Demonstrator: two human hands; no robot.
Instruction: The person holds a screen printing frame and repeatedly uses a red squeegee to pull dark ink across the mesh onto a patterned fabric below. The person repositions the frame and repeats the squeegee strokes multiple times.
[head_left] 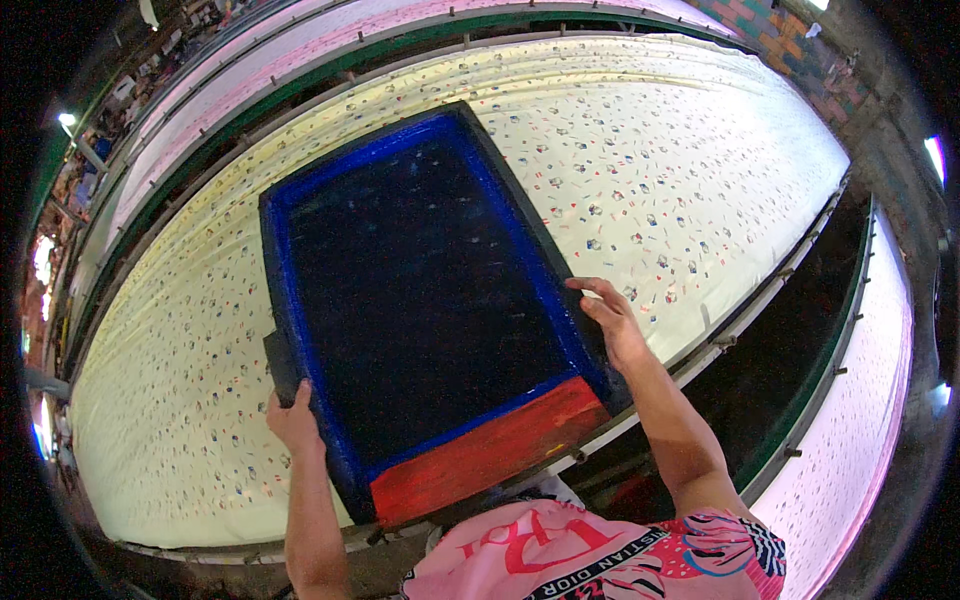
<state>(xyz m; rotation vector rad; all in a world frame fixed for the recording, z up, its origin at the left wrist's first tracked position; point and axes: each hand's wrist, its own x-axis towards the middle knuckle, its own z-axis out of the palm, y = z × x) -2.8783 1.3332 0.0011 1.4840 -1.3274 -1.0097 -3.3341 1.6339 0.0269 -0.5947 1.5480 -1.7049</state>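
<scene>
A large screen-printing frame (420, 270) with a dark mesh, blue inner borders and a red strip (490, 450) along its near end lies tilted over a pale yellow fabric (640, 180) printed with small scattered motifs. On the frame's left side, near a dark block on the edge, my left hand (295, 420) is closed with the thumb over the rim. My right hand (613, 325) grips the right rim, its fingertips at the outer edge. Whether the frame's underside touches the fabric, I cannot tell.
The fabric covers a long table with a metal rail (720, 340) along its near right edge. Another long table with pinkish cloth (850, 400) stands to the right, across a dark gap. More pink-covered tables (240, 80) run along the far left. A brick wall (760, 35) is at the back.
</scene>
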